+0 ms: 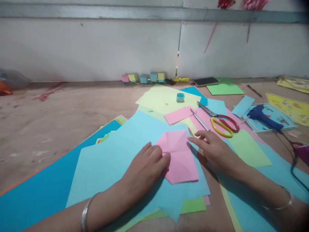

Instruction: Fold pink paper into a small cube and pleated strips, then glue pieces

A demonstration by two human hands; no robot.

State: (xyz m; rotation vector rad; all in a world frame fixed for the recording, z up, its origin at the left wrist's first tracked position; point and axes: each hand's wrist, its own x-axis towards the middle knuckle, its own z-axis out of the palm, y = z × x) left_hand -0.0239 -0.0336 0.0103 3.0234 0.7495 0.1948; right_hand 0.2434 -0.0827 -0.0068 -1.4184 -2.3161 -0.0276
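Note:
A creased pink paper (181,161) with folded corners lies on a light blue sheet (103,167). My left hand (147,164) rests on its left edge, fingers bent and pressed down; the thumb tip lies on the pink surface. Just off the paper's upper right edge is my right hand (212,148), index finger stretched toward that edge, the fingers apart and nothing between them. Scissors (220,122) with red and yellow handles lie beyond my right hand, beside a slim metal blade (200,119). A pink strip (180,115) sits beyond the folded paper.
A blue glue gun (264,118) with its cord lies at the right on printed cards. Small paper cubes (143,78), a yellow tube (181,79) and a phone (206,82) are by the wall. A small teal paper ring (180,97) stands on a pale yellow sheet (156,96).

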